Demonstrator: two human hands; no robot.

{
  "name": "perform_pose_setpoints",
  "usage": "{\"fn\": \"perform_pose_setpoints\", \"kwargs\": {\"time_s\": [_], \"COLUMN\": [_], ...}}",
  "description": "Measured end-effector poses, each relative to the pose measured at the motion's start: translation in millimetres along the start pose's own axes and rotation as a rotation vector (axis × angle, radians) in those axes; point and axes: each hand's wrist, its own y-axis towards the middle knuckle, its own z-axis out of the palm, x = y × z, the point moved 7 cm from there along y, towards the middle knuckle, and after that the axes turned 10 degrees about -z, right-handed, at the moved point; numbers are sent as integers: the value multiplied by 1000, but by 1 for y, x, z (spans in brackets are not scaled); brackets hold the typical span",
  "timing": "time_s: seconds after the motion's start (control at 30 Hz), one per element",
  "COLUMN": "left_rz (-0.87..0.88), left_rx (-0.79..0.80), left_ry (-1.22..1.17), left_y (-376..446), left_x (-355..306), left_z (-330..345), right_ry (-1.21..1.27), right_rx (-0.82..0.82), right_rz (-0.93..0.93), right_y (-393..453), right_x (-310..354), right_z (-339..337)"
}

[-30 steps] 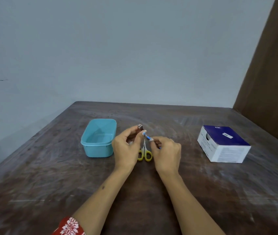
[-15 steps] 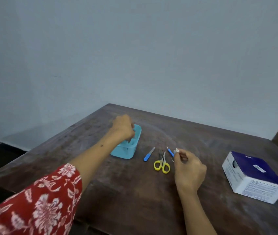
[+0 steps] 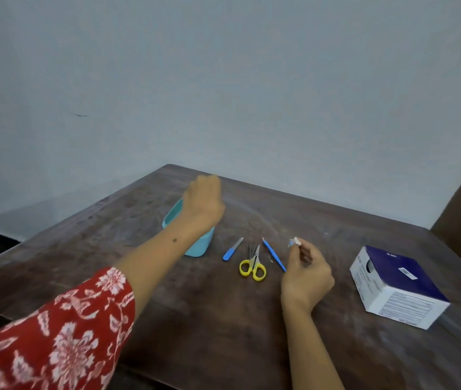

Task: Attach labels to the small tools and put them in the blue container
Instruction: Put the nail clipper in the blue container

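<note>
**Left hand over the blue container, right hand pinching a small label**

The person's left hand (image 3: 204, 198) hangs above the blue container (image 3: 199, 244), its back turned to the camera and blurred. The fingers point away and down, hidden behind the hand, so it cannot be told whether they are curled or whether they hold anything. The forearm crosses in front of the container and covers much of it; only a strip of rim on the left and the near right corner show. A red floral sleeve (image 3: 63, 333) covers the upper part of that arm.

The right hand (image 3: 306, 273) rests near the middle of the dark wooden table (image 3: 223, 327), fingers curled, with thumb and forefinger pinching a small white and blue label (image 3: 294, 242) held up at the fingertips.

Three small tools lie on the table between the container and the right hand. A nail file with a blue handle (image 3: 232, 249) lies nearest the container. Beside it are yellow-handled scissors (image 3: 253, 266), blades pointing away from the person. A thin blue-handled tool (image 3: 273, 254) lies just left of the right hand, its near end reaching the hand.

A white and dark blue cardboard box (image 3: 395, 285) sits well apart on the right side of the table.
</note>
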Motion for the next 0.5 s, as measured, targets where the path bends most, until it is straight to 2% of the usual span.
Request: {"fn": "perform_pose_setpoints", "kwargs": {"time_s": [0.07,0.13,0.2,0.3,0.5], "left_rz": [109,156,152,155,104], "left_rx": [-22,93,195,243,339], "left_ry": [-104,-121,-44,55,103], "left_y": [-19,-44,-65,-77,-72], "left_x": [-21,-41,-57,-74,-91], "left_z": [2,23,50,81,106], "right_ry": [77,103,104,126,134], "right_rx": [-83,-115,-131,-163,-198], "right_rz": [84,120,134,158,156], "right_y": [2,3,3,4,6], "right_x": [-9,-13,-13,-16,-18], "right_z": [-6,-8,-9,-12,-16]}}
